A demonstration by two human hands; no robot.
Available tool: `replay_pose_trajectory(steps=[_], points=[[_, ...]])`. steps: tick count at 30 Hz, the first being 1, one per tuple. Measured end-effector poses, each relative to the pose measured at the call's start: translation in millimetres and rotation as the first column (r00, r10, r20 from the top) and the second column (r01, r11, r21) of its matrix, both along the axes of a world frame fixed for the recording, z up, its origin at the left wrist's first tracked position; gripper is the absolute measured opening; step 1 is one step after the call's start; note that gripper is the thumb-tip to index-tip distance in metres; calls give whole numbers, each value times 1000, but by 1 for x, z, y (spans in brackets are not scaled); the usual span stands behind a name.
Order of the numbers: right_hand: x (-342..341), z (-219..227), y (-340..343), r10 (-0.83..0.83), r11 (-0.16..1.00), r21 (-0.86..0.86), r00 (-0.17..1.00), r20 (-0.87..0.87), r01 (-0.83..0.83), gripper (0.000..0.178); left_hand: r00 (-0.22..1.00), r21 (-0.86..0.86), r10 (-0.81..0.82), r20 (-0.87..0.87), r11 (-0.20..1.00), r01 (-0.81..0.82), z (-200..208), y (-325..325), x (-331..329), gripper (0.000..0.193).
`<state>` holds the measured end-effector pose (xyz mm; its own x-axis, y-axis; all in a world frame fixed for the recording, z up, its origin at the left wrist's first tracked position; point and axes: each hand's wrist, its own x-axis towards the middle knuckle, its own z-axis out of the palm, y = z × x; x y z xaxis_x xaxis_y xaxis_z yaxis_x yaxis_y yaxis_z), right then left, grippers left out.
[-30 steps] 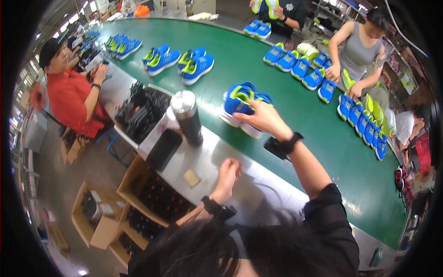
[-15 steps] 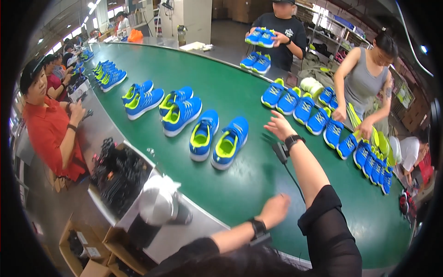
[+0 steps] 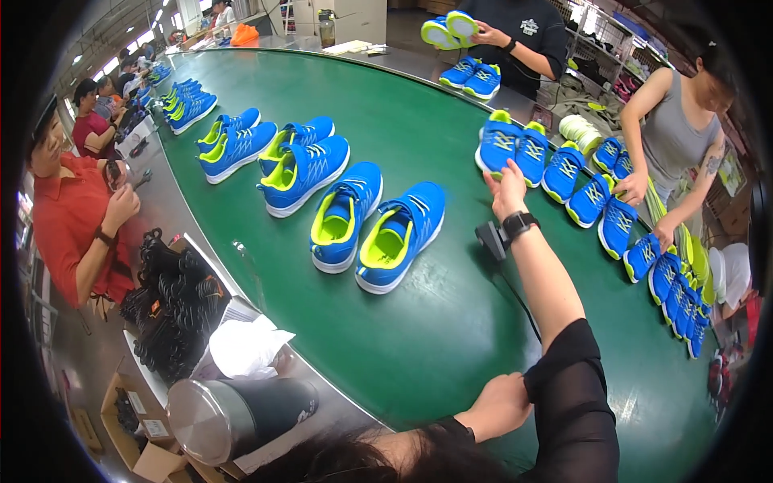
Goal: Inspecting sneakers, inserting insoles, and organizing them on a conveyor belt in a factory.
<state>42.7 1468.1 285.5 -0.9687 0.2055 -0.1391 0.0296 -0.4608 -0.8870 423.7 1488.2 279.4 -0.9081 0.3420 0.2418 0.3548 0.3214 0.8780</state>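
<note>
My right hand (image 3: 507,191) reaches forward over the green table, fingers apart. Its fingertips meet the lower ends of the first two blue shoes in the far row, a left shoe (image 3: 497,145) and the shoe beside it (image 3: 531,153); whether they press on them I cannot tell. A black watch (image 3: 519,224) and a small corded black device (image 3: 490,240) sit at that wrist. My left hand (image 3: 498,408) is curled closed against my right sleeve (image 3: 566,374), its fingertips hidden. Pairs of blue shoes with lime linings, the nearest a right shoe (image 3: 403,237), stand left of my right arm.
Across the table (image 3: 386,346), one person's hand (image 3: 634,187) works along the shoe row; another person's hand (image 3: 489,34) holds up shoes, soles outward. At left stand a tray of black corded items (image 3: 173,306), a large dark flask (image 3: 241,414) and a person in red (image 3: 72,221).
My right hand has moved forward to the far row of shoes. My left hand has moved right, up to my right sleeve. The person opposite has tipped their shoes soles outward. My view has shifted.
</note>
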Motion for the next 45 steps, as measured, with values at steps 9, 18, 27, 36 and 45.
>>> replay_pose_trajectory(steps=[9, 18, 27, 36, 45], points=[[-9, 3, 32, -154, 955, 273, 980, 128, 114, 57, 991, -40, 47, 123, 998, -42, 10, 2, 2, 10], [186, 49, 185, 604, 570, 483, 738, 302, -665, 32, 815, 197, 399, -420, 917, -347, 40, -7, -2, 14], [156, 74, 241, 595, 657, 364, 750, 288, -661, 57, 776, 181, -112, -621, 943, 281, 47, 33, 48, 24], [-7, 11, 137, -619, 776, 76, 735, 277, 626, 78, 817, -229, -361, -449, 931, 286, 18, 45, 54, 14], [11, 35, 111, -528, 842, 32, 810, 254, 538, 70, 855, -252, -325, -403, 938, 238, 27, 43, 60, 14]])
